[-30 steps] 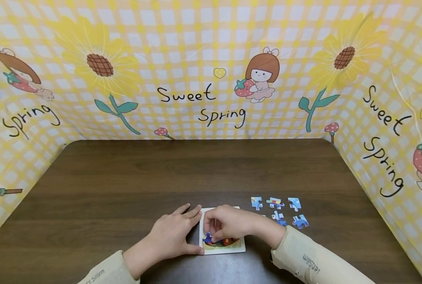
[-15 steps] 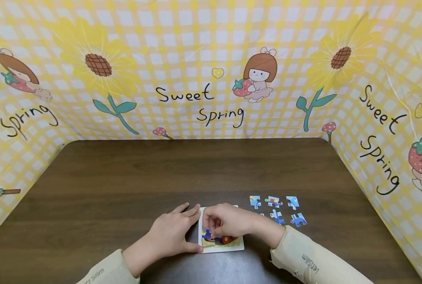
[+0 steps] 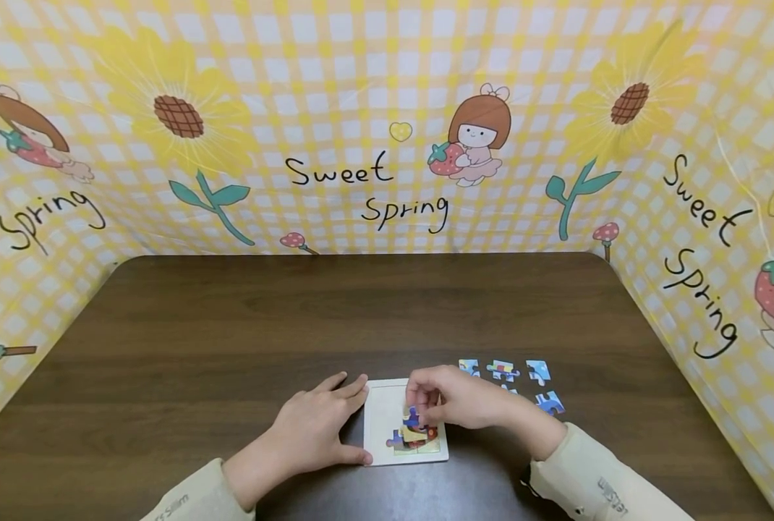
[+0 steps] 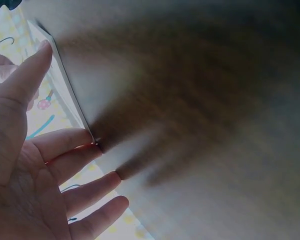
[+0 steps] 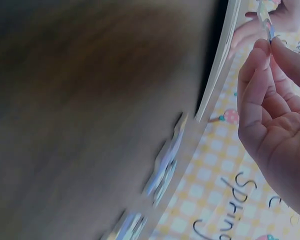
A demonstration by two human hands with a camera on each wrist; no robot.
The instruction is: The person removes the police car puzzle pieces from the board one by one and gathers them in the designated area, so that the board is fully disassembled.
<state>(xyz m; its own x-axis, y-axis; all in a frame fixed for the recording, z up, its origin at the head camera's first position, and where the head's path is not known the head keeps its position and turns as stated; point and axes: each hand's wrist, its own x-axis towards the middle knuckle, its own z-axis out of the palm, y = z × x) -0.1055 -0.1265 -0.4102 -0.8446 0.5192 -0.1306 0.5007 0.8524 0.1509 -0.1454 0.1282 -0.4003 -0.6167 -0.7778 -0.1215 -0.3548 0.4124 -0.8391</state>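
A square white puzzle tray lies near the front of the table. My left hand rests beside it with fingers spread; its thumb touches the lower left corner, and fingertips meet the left edge higher up. In the left wrist view those fingers look nearly straight. Above the tray's right part, my right hand pinches a yellow-and-blue jigsaw piece between thumb and fingertips. The right wrist view shows this piece edge-on, held off the tray. Several placed pieces lie in the tray's lower right, partly covered by the held one.
Loose blue jigsaw pieces lie on the wooden table right of the tray, among them one with a red-and-yellow patch and a corner-side one. My right forearm partly covers others. A yellow checked cloth walls the table's back and sides.
My right hand has moved right across the tray with the pinched jigsaw piece, uncovering the tray's bare left part. My left hand has stayed at the tray's edge.
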